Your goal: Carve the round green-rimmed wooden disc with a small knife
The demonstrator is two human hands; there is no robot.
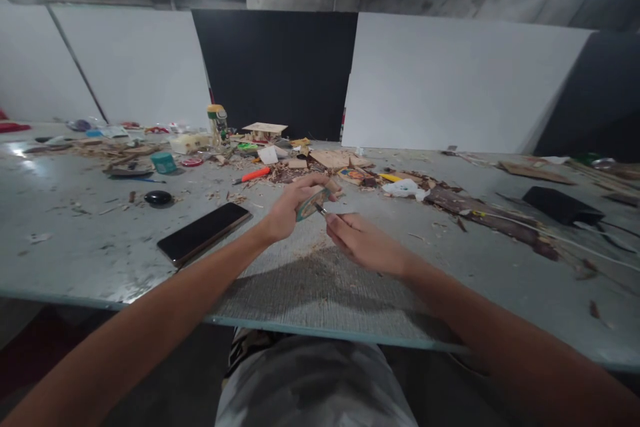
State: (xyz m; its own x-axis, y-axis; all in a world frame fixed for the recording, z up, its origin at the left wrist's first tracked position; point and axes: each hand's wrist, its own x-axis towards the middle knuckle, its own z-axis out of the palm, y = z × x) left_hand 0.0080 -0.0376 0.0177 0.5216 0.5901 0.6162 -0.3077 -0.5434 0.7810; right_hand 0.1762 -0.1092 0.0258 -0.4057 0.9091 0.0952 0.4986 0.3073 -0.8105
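Note:
Over the front middle of the table, my left hand (pixel 287 209) is closed around a small flat piece of wood (pixel 307 205) with a greenish edge and a paler carved or painted face. My right hand (pixel 363 240) grips a slim tool with a metal shaft (pixel 321 210). The tool's tip meets or nearly meets the face of the piece; contact is hard to tell. Its handle is hidden inside my right fist, so its exact kind does not show. Fine shavings lie on the tabletop (pixel 300 287) under both hands.
A black phone (pixel 204 232) lies left of my hands, near a black mouse-like object (pixel 158 197). Beyond are an orange-handled cutter (pixel 255 175), a teal jar (pixel 163 162), a bottle (pixel 218 127) and wood scraps. A bark-covered branch (pixel 480 213) and black box (pixel 563 205) lie right.

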